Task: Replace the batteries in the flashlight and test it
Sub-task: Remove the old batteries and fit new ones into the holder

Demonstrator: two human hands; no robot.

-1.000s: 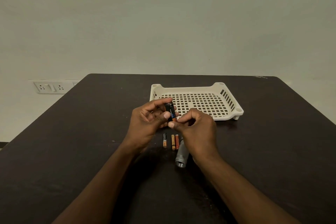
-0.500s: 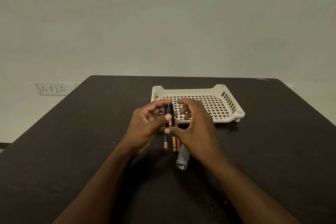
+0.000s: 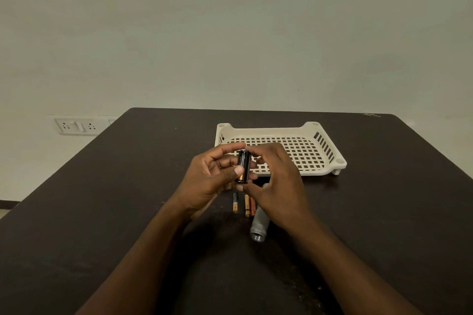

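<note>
A black battery holder [image 3: 243, 167] with a copper-and-black battery in it stands upright between my hands above the table. My left hand [image 3: 210, 179] grips it from the left with thumb and fingers. My right hand [image 3: 276, 181] pinches its top and bottom ends between forefinger and thumb. Three loose batteries lie on the dark table [image 3: 102, 212] below: one [image 3: 235, 202] apart on the left, and a pair [image 3: 249, 205] side by side. The grey flashlight body [image 3: 259, 227] lies beside them, partly hidden under my right hand, open end toward me.
A cream perforated plastic tray [image 3: 330, 153] sits on the table just behind my hands. A wall socket panel [image 3: 76, 126] is on the wall at the left. The table's far edge runs below the plain wall.
My right hand has risen from the holder's lower end and now spans it from top to bottom. The holder stays upright in my left hand. The items on the table have not moved.
</note>
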